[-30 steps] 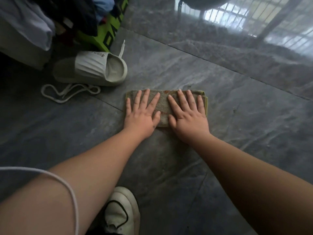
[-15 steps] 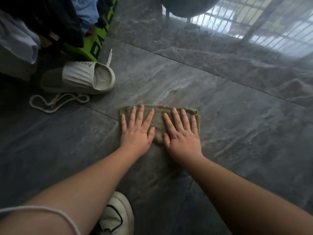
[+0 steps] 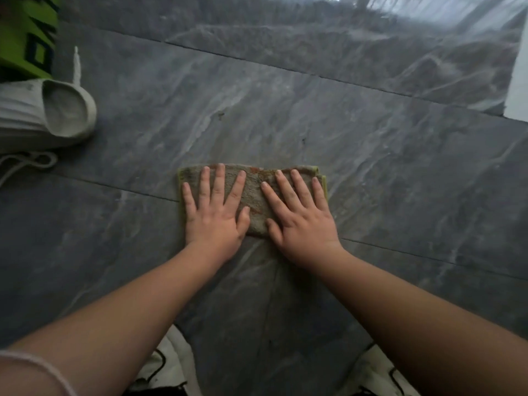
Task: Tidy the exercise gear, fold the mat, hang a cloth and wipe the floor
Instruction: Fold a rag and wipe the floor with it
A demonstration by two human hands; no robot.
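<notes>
A folded grey-brown cloth point(image 3: 255, 190) with a yellow-green edge and rusty stains lies flat on the dark grey marble floor point(image 3: 285, 110). My left hand point(image 3: 215, 218) presses down on its left half, palm flat and fingers spread. On the right half my right hand point(image 3: 300, 221) lies the same way, thumbs nearly meeting. Neither hand grips the cloth; both only rest flat on top of it. Much of the cloth is hidden under my palms.
A white slipper point(image 3: 43, 115) lies at the left edge with a white cord point(image 3: 25, 164) beside it and a green printed item point(image 3: 25, 35) behind. My two white shoes point(image 3: 171, 364) point(image 3: 380, 372) show at the bottom. A white surface point(image 3: 520, 81) stands at the far right.
Both hands have slid the cloth across the floor toward me and away from the slipper. The hands keep the same flat pose on it.
</notes>
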